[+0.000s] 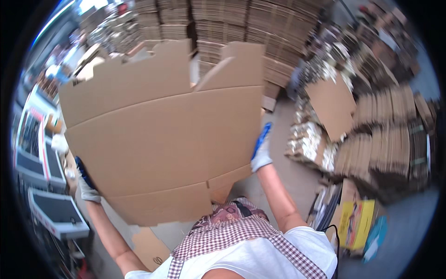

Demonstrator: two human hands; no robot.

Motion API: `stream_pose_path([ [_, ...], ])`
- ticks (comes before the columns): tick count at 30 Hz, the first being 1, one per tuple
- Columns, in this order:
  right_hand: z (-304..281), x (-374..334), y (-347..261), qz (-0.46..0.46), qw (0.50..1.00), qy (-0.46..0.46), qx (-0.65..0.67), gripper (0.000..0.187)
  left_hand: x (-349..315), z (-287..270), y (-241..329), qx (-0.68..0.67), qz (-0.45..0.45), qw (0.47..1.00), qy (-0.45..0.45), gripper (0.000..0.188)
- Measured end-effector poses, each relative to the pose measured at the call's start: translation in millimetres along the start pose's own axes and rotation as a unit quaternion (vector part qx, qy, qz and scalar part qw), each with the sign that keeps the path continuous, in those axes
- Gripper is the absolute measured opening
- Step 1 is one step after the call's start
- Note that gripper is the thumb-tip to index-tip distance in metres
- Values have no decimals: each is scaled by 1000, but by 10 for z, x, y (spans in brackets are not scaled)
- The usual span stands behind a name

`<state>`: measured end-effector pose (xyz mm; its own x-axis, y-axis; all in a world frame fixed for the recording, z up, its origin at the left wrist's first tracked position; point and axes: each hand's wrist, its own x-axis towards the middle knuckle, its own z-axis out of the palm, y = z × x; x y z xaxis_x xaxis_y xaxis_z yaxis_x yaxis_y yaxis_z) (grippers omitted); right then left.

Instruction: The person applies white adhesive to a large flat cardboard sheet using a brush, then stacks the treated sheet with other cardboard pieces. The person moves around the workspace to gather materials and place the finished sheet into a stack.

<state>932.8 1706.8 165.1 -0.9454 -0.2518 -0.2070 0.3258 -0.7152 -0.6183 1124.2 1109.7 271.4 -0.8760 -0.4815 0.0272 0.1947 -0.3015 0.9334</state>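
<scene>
A large brown cardboard sheet [162, 139] spans the space in front of my body, held up between both hands. Crease lines run across it, its far edge is cut unevenly, and a slot opens in its far part. My left hand [86, 182], in a white and blue work glove, is closed on the sheet's left edge. At the right edge, my right hand [262, 148] wears a matching glove and grips the board. The fingertips behind the cardboard are partly hidden.
Tall stacks of flattened cardboard [274, 28] stand beyond the sheet. On the right are bundled cardboard stacks [376, 153], a loose cardboard piece [331, 107] and a yellow printed box [357, 224]. Grey machine panels [58, 211] line the left. Another cardboard piece [149, 249] lies below.
</scene>
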Motion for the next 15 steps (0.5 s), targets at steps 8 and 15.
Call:
stream_pose_path([
  [8,-58,-159,1241,229,898,254,-275,91,682,-443,-297,168,-239,956,-32,66],
  [15,-881,93,2365,124,930,210,-274,77,1412,-619,-1053,180,-414,891,-55,80],
])
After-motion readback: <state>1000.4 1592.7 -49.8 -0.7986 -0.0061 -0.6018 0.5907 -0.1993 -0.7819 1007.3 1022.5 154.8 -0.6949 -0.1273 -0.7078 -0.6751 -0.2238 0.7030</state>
